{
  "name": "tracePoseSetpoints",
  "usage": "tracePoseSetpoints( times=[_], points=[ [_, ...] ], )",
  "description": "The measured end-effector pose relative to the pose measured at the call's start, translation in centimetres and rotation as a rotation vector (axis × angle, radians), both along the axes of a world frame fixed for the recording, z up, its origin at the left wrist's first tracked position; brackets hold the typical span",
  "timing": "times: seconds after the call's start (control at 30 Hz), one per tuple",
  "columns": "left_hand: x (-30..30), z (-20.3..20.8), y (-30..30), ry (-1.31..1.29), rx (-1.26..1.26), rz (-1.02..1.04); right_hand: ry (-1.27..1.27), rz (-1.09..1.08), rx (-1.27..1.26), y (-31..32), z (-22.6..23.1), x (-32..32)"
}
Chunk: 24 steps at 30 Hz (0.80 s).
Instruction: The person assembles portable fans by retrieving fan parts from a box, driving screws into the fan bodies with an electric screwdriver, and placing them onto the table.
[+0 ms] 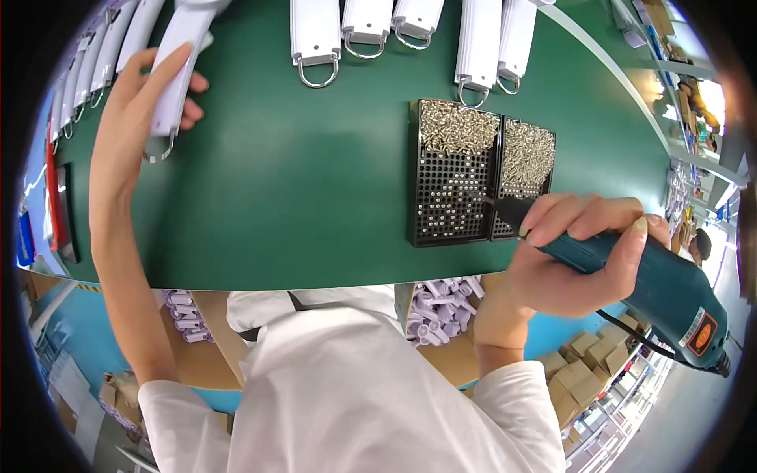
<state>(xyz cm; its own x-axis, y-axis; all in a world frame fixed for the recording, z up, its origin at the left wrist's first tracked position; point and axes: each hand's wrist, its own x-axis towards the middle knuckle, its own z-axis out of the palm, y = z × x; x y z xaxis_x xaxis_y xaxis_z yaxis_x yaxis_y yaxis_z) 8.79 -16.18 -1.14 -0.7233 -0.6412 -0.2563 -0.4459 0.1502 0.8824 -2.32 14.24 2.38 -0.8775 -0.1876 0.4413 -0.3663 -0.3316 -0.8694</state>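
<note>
Meanwhile, both hands are busy above the green surface point(300, 197).
Left hand point(138, 106) grips a white ringed casing point(175, 75); right hand point(568, 252) clasps a teal electric screwdriver point(654, 284) beside black screw trays point(477, 177).

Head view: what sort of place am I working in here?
Likely a factory assembly bench: screw trays on a green table, an electric screwdriver in the right hand, rows of white parts with metal rings.

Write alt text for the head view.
A person's right hand holds a teal electric screwdriver, tip at two black perforated screw trays, while the left hand grips a white plastic case with a metal ring on a green table.
</note>
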Motion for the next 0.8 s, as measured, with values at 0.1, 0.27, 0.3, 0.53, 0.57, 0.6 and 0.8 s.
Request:
tracePoseSetpoints(
  times=[0.1,0.27,0.3,0.53,0.57,0.6,0.8],
  points=[
    [3.0,-0.4,2.3,0.014,0.2,0.039,-0.004,0.028,-0.001,-0.4,-0.3,-0.4],
    [5.9,-0.5,6.3,0.084,0.472,-0.007,-0.003,0.02,0.015,-0.9,-0.3,-0.4],
    [5.9,-0.5,7.0,0.096,0.492,-0.021,0.002,-0.008,0.039,-0.7,-0.3,-0.4],
    [5.7,-0.9,11.0,0.196,0.752,-0.018,0.002,0.015,0.048,-1.5,-0.5,-0.3],
    [5.5,-1.0,11.3,0.195,0.813,-0.043,-0.008,-0.002,0.034,-1.9,-0.6,-0.1],
    [5.2,-1.1,11.6,0.194,0.831,-0.064,-0.019,-0.018,0.02,-2.1,-0.6,0.1],
    [3.9,-1.6,13.3,0.249,0.838,-0.052,0.107,0.074,0.148,-1.8,0.1,-0.1]
  ],
)
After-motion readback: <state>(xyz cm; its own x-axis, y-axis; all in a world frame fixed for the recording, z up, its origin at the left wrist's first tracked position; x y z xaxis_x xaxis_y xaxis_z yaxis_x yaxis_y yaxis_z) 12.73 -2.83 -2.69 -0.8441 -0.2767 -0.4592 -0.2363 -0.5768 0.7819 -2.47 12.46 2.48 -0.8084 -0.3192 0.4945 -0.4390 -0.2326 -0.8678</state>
